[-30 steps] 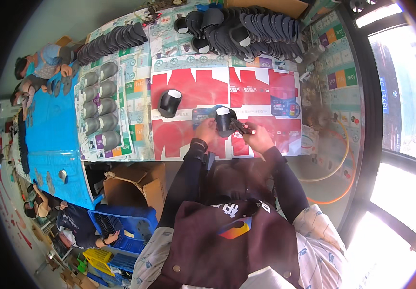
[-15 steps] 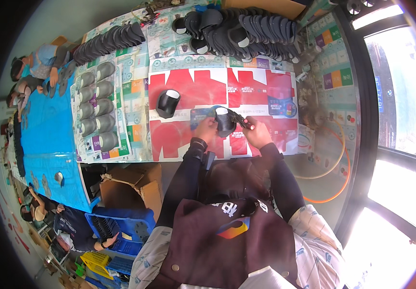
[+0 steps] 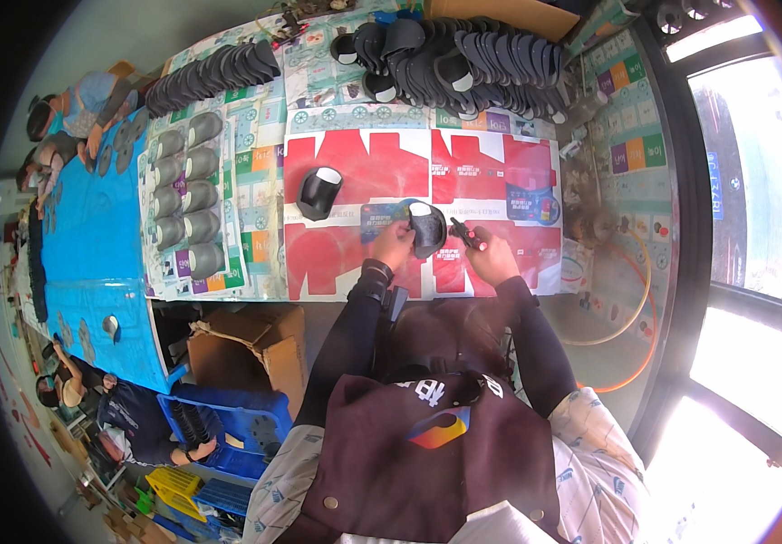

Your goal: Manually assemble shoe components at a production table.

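Note:
My left hand (image 3: 393, 247) is closed on the left side of a black slipper upper (image 3: 431, 238), a curved piece with a white patch at its far end. Just right of it, my right hand (image 3: 497, 261) grips a small black tool with red parts (image 3: 469, 235); its exact kind is too small to make out. A gap shows between the tool and the upper. Another black upper with a white patch (image 3: 319, 194) lies to the left on the red and white printed sheet (image 3: 364, 163) that covers the table.
Stacks of dark curved pieces (image 3: 509, 59) line the table's far side, with another row (image 3: 214, 77) farther left. Grey uppers (image 3: 201, 195) sit in two columns on the left. Beyond is a blue table (image 3: 92, 236) with co-workers. Hoses (image 3: 640, 313) hang at right; a cardboard box (image 3: 260, 349) stands below.
My right hand has drawn the tool slightly right, away from the upper, where it overlapped the edge before. My left hand still holds the upper, now turned a little.

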The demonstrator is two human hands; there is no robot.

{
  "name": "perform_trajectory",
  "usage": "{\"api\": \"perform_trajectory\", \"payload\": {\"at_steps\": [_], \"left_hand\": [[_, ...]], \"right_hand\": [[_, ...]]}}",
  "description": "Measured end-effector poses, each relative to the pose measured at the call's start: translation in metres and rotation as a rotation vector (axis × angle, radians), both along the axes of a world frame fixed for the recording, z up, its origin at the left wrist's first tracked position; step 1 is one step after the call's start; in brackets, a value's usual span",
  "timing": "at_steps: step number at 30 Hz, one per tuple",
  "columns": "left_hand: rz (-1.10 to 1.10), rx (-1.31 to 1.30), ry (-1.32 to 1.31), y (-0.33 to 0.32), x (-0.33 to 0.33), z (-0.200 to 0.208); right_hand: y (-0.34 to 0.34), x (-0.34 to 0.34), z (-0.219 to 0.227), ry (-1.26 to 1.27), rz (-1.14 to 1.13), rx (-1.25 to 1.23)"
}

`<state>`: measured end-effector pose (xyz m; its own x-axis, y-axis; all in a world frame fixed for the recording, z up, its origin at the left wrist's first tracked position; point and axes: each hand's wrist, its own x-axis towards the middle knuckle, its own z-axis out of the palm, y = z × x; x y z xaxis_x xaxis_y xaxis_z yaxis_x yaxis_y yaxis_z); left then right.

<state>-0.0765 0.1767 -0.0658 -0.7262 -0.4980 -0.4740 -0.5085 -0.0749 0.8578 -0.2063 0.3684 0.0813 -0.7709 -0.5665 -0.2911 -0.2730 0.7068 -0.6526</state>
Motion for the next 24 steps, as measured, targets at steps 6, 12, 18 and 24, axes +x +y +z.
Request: {"api": "perform_trajectory", "payload": {"at_steps": [6, 12, 18, 24], "left_hand": [[-0.019, -0.009, -0.022, 0.002, -0.002, -0.007], [0.086, 0.11, -0.004, 0.002, 0.001, -0.025], [0.09, 0.097, -0.029, 0.0, 0.005, -0.028], [0.043, 0.123, -0.052, -0.001, -0.001, -0.02]], "right_hand": [[-0.003, 0.004, 0.0, -0.105, 0.051, -0.047], [-0.014, -0.011, 0.011, -0.238, 0.113, -0.052], [-0.001, -0.011, 0.006, -0.162, 0.069, -0.044], [0.013, -0.004, -0.008, -0.221, 0.233, 0.081]]}}
